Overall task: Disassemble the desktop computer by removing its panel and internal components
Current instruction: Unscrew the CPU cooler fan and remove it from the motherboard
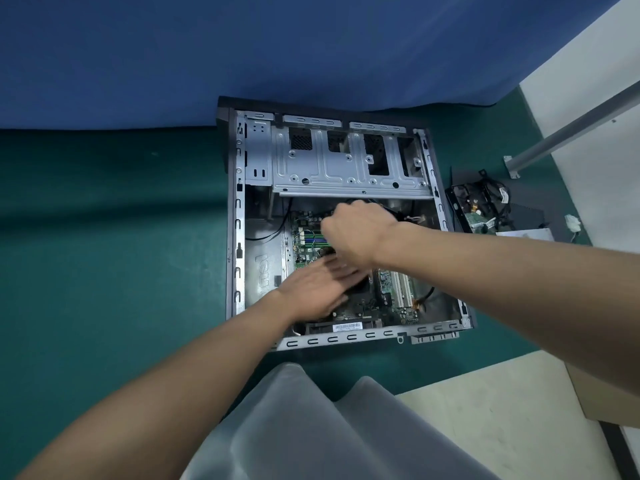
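Left hand (313, 292) flat, right hand (356, 233) curled on I cannot tell what, I work over the circuit board (306, 242) inside the opened computer case (346, 338) on the floor (121, 271); next likely needs a steady upward pull.

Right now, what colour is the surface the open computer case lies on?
Dark teal green; the head view shows the surface around the computer case best.

The computer case (346, 174) lies open on the green mat (104, 254) with both hands inside. The left hand (311, 292) is spread flat and blurred over the motherboard (304, 237). The right hand (356, 233) is curled above it, and anything in its grip is hidden. Removed parts (481, 209) sit beside the case.
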